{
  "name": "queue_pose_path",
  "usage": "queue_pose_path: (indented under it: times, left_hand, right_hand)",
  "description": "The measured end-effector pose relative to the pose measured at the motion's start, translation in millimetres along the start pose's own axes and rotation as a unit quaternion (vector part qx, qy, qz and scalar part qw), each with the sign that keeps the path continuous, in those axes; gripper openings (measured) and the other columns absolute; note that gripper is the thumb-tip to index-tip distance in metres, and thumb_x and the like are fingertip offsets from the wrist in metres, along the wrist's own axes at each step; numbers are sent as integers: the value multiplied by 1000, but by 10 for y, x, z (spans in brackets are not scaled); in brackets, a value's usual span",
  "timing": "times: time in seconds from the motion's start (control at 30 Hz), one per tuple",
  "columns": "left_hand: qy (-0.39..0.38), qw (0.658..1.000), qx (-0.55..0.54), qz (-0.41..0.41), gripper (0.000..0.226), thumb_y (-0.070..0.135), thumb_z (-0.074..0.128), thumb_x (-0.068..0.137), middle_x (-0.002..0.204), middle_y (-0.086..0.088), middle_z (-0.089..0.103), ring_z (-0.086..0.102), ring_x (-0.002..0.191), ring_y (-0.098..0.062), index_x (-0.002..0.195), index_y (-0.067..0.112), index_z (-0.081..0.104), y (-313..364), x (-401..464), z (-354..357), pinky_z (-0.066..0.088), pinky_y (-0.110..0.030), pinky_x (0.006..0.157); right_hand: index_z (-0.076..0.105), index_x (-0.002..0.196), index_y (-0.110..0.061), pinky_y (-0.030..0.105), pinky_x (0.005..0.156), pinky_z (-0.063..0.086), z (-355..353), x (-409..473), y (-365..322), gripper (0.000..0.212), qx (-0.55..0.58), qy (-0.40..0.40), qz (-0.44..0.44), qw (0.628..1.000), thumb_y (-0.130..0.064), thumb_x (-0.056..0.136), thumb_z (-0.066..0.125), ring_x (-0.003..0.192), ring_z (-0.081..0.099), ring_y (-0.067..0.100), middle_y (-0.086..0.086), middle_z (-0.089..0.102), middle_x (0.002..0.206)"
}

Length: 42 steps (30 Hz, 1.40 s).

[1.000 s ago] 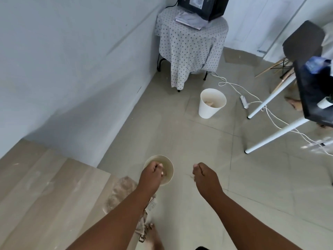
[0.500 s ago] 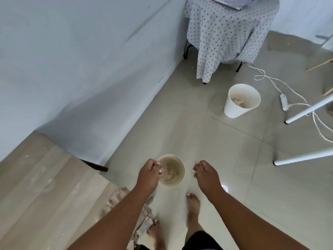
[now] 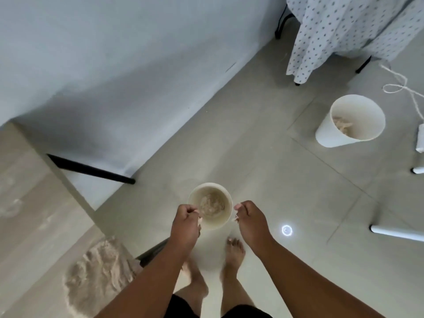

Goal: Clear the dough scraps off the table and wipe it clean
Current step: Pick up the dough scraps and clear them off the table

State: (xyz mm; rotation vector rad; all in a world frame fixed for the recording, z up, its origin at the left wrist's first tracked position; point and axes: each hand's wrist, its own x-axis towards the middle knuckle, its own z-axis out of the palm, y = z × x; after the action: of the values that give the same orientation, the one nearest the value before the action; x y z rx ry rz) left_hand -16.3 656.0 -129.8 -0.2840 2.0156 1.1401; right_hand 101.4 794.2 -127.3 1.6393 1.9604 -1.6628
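My left hand (image 3: pixel 185 223) grips the left rim of a cream bowl (image 3: pixel 216 223) and holds it over the tiled floor. Dough scraps (image 3: pixel 212 204) lie in the bowl's bottom. My right hand (image 3: pixel 252 220) hovers just beside the bowl's right rim with its fingers curled; whether it touches the rim is unclear. The light wooden table (image 3: pixel 29 214) is at the left, smeared with flour marks. A beige cloth (image 3: pixel 98 274) lies crumpled on the table's near corner. A white bin (image 3: pixel 332 136) stands on the floor to the right, with dough scraps (image 3: pixel 343 125) inside.
A stand draped in a polka-dot cloth (image 3: pixel 344 31) is at the back right. A white cable (image 3: pixel 403 90) runs across the floor by the bin. White furniture legs (image 3: pixel 399 234) reach in from the right. The table's black leg (image 3: pixel 91 169) slants towards the wall. My bare feet are below the bowl.
The view has tilted down and moved forward, so the bin and the draped stand look nearer. My right hand has come closer to the bowl's rim. My left hand still holds the bowl.
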Motion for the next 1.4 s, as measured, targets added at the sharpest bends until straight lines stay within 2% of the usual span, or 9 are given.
queue_pose_path:
  times: [0.43, 0.67, 0.8, 0.93, 1.03, 1.13, 1.2, 1.27, 1.4]
  left_hand:
    - [25, 990, -85, -110, 23, 37, 53, 105, 83, -4, 65, 55, 56, -11, 96, 18, 62, -1116, 1383, 761, 42, -22, 45]
    - [10, 964, -148, -221, 22, 34, 56, 66, 58, 1, 50, 44, 46, -12, 78, 16, 58, -1565, 2029, 876, 33, -26, 38]
    - [39, 969, -137, -202, 20, 21, 52, 80, 58, -1, 63, 56, 49, -14, 87, 14, 69, -1691, 2387, 960, 41, -26, 42]
    - [40, 983, -81, -163, 32, 0, 39, 95, 68, -9, 62, 56, 51, -16, 111, 2, 66, -1835, 2629, 1024, 40, -23, 45]
    - [43, 988, -56, -140, 39, -8, 39, 91, 87, -12, 70, 62, 65, -19, 115, 6, 65, -1887, 2676, 1061, 44, -19, 43]
    - [54, 991, -24, -122, 39, -9, 46, 86, 100, -9, 75, 70, 78, -24, 103, 18, 69, -1916, 2700, 1063, 59, -31, 65]
    - [53, 991, -29, -117, 38, -9, 49, 86, 99, -7, 75, 73, 79, -24, 102, 19, 70, -1947, 2733, 1061, 61, -46, 85]
    - [55, 992, -29, -113, 39, -9, 53, 87, 99, -5, 73, 73, 85, -25, 107, 20, 69, -1950, 2752, 1062, 60, -49, 91]
    - [49, 989, -84, -111, 41, -11, 53, 91, 117, -7, 67, 71, 98, -22, 123, 13, 61, -1902, 2728, 1079, 62, -44, 90]
  right_hand:
    - [57, 92, -11, 32, 71, 48, 856, 1240, 1054, 19, 3, -49, 77, 996, -22, 105, 47, 83, 65, 24, 6, 66, 85]
    - [59, 95, -10, 34, 77, 43, 1262, 1843, 1409, 20, 32, -104, 157, 982, -22, 104, 45, 87, 58, 23, 8, 63, 92]
    - [60, 96, -7, 27, 69, 39, 1488, 2112, 1593, 24, 77, -80, 196, 974, -18, 104, 40, 78, 50, 16, 4, 55, 84]
    - [59, 123, -8, 34, 78, 47, 1598, 2290, 1799, 26, 37, -128, 161, 978, -21, 106, 43, 91, 59, 23, 10, 63, 105]
    - [61, 120, -11, 30, 71, 58, 1658, 2360, 1883, 22, 27, -144, 163, 976, -10, 100, 53, 90, 67, 22, 10, 66, 111]
    - [67, 91, -20, 30, 73, 64, 1707, 2365, 1949, 22, 30, -106, 156, 982, -1, 92, 56, 86, 74, 22, 10, 70, 101]
    - [68, 88, -19, 32, 72, 65, 1723, 2353, 1975, 18, 27, -89, 144, 985, -2, 89, 62, 78, 74, 19, 10, 71, 94]
    - [70, 97, -16, 39, 79, 64, 1728, 2364, 1972, 14, 9, -86, 128, 988, -10, 84, 71, 83, 74, 23, 9, 73, 94]
    - [63, 131, -15, 44, 102, 56, 1735, 2398, 1888, 49, 39, -103, 147, 983, -21, 85, 78, 112, 68, 26, 7, 70, 122]
